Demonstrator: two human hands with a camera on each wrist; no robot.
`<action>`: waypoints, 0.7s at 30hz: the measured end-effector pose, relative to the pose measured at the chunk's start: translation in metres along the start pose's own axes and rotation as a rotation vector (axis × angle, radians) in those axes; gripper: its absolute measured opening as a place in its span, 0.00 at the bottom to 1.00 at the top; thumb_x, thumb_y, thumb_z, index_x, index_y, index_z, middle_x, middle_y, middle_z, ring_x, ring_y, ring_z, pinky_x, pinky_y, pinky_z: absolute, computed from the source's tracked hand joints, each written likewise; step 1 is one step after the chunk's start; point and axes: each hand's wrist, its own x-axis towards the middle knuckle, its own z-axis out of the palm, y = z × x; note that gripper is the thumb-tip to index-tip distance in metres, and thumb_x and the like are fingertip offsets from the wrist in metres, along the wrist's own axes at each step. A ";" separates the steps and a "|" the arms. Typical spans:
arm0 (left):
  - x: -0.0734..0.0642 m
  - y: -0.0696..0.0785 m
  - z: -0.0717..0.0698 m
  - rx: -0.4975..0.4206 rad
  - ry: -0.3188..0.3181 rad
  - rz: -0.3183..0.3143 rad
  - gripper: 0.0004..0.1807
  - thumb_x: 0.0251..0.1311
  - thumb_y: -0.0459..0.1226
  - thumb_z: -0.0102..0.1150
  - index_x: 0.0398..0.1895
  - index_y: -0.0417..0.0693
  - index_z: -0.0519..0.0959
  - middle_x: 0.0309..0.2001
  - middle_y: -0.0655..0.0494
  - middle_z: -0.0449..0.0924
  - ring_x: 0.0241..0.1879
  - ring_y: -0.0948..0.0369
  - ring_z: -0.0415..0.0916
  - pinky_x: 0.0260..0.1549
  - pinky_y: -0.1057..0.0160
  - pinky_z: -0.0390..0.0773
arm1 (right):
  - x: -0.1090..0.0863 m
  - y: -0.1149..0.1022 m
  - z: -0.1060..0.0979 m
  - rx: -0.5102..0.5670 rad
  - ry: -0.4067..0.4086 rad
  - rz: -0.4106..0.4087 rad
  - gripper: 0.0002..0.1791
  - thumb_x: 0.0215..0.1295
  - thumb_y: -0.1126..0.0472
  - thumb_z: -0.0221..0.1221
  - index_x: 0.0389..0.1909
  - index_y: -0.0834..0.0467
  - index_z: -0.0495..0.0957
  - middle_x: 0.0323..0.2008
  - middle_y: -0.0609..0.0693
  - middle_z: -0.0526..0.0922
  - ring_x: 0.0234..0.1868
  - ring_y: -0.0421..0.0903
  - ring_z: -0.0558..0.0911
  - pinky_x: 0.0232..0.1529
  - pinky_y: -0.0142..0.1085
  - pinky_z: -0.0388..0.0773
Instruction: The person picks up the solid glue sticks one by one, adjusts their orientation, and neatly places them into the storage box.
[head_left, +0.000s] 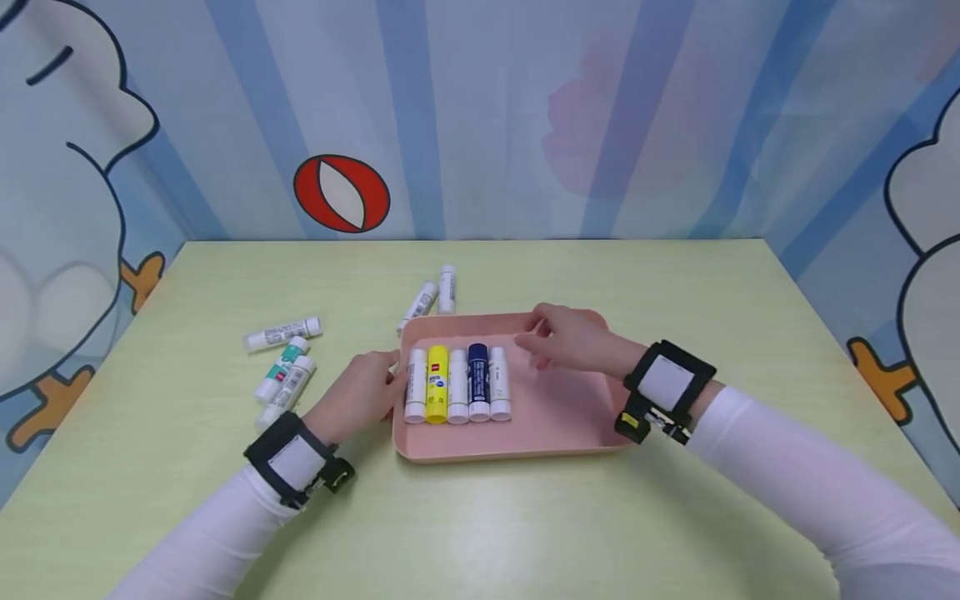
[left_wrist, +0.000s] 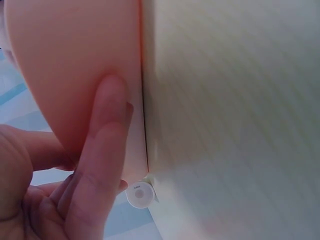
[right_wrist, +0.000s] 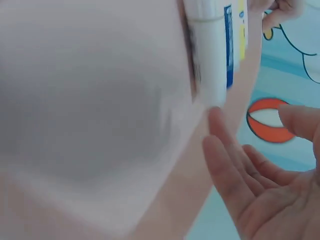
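Note:
A pink tray (head_left: 558,408) lies on the table with several glue sticks standing side by side in a row at its left: white ones, a yellow one (head_left: 437,383) and a dark blue one (head_left: 478,383). My left hand (head_left: 358,396) holds the tray's left side, pinching its wall between thumb and fingers in the left wrist view. Over the tray's far part, my right hand (head_left: 566,337) hovers with loosely bent fingers and nothing between them. The white glue stick at the row's right end (right_wrist: 210,60) is close to its fingertips in the right wrist view.
Left of the tray, two white glue sticks (head_left: 282,334) and a teal-and-white one (head_left: 282,369) lie on the pale table (head_left: 480,533). Two more white ones (head_left: 447,290) lie behind the tray's far left corner. A striped blue backdrop (head_left: 480,117) rises behind the table.

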 end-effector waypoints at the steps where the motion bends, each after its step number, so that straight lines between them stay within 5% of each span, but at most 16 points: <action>1: 0.000 0.000 0.000 -0.001 0.000 0.001 0.14 0.65 0.40 0.46 0.48 0.42 0.71 0.26 0.52 0.74 0.21 0.58 0.71 0.20 0.64 0.71 | -0.004 0.004 -0.004 -0.022 0.038 -0.019 0.21 0.64 0.48 0.51 0.50 0.58 0.65 0.37 0.53 0.76 0.33 0.47 0.78 0.35 0.37 0.73; 10: 0.000 -0.002 0.001 0.000 0.005 0.007 0.15 0.65 0.41 0.46 0.49 0.42 0.71 0.25 0.53 0.74 0.20 0.58 0.71 0.19 0.63 0.71 | -0.034 0.050 -0.022 -0.277 0.363 -0.105 0.20 0.65 0.49 0.49 0.49 0.60 0.66 0.28 0.50 0.75 0.22 0.43 0.72 0.24 0.37 0.69; 16: -0.001 -0.001 0.001 -0.011 0.007 0.023 0.16 0.65 0.40 0.46 0.51 0.42 0.70 0.25 0.53 0.74 0.20 0.58 0.71 0.19 0.63 0.71 | -0.041 0.071 -0.016 -0.262 0.373 -0.032 0.29 0.65 0.46 0.48 0.56 0.65 0.60 0.24 0.50 0.73 0.19 0.43 0.70 0.21 0.37 0.68; 21: -0.002 -0.001 0.000 -0.012 0.007 0.026 0.15 0.65 0.40 0.46 0.51 0.42 0.70 0.25 0.53 0.74 0.20 0.58 0.71 0.19 0.63 0.70 | -0.043 0.077 -0.013 -0.147 0.272 0.030 0.35 0.65 0.47 0.49 0.61 0.68 0.53 0.28 0.53 0.74 0.22 0.44 0.72 0.23 0.38 0.70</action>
